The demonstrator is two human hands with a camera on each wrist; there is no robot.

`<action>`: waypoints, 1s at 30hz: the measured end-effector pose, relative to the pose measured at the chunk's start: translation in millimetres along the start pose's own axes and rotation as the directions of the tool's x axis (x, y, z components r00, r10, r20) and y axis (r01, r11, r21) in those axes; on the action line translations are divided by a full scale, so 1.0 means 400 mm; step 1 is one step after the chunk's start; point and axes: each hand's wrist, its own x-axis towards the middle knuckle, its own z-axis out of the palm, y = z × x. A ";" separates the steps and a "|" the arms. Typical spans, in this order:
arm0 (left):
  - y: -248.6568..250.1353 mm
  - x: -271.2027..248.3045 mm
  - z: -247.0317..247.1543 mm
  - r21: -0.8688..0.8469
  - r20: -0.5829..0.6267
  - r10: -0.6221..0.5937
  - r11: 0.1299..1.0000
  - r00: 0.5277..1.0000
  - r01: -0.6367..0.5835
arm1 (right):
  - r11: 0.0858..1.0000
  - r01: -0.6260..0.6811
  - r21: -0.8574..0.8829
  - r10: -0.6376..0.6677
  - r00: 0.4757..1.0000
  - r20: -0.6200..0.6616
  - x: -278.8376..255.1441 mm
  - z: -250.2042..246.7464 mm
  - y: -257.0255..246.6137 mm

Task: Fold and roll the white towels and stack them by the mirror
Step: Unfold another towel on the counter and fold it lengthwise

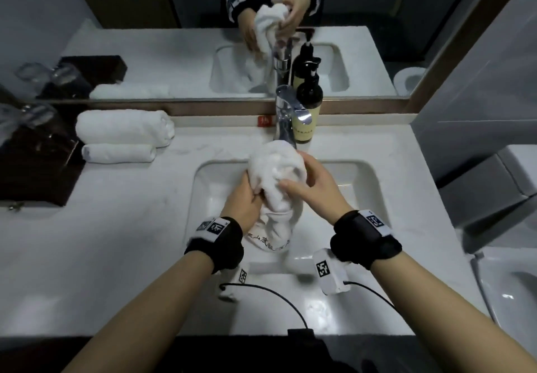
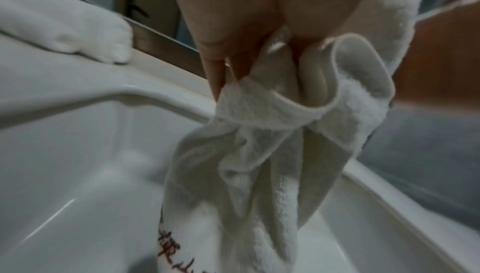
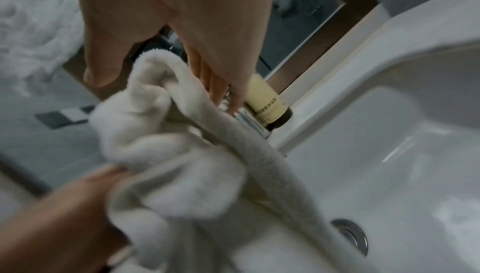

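A crumpled white towel [image 1: 276, 178] with red lettering on its lower hem hangs over the sink basin [image 1: 357, 186]. My left hand [image 1: 252, 195] grips its left side, fingers curled into the folds [image 2: 246, 62]. My right hand [image 1: 299, 175] holds the upper right of the bundle, thumb in front and fingers behind; in the right wrist view a fold of the towel [image 3: 161, 133] sits between them. Two rolled white towels, a thick one [image 1: 125, 128] and a thin one [image 1: 119, 153], lie side by side on the counter at the left, the thick one against the mirror [image 1: 174, 53].
A chrome faucet [image 1: 286, 117] and a dark pump bottle [image 1: 308, 102] stand just behind the held towel. A dark tray [image 1: 35, 163] with glasses sits at the far left. The drain [image 3: 350, 234] shows in the basin. A toilet [image 1: 508, 285] is on the right.
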 end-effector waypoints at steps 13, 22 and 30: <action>-0.210 -0.125 -0.417 0.089 -0.336 -0.138 0.980 0.932 0.177 | 0.977 0.097 -0.188 -0.071 0.987 0.141 0.121 0.427 -0.079; -0.493 -0.118 -0.678 0.304 -0.303 -0.348 0.847 0.887 0.436 | 0.929 -0.206 -0.308 0.251 0.961 0.114 0.161 0.617 -0.057; -0.557 -0.119 -0.699 0.449 0.068 -0.088 0.892 0.994 0.048 | 0.524 -0.169 -0.835 0.366 0.930 0.041 0.108 0.760 0.062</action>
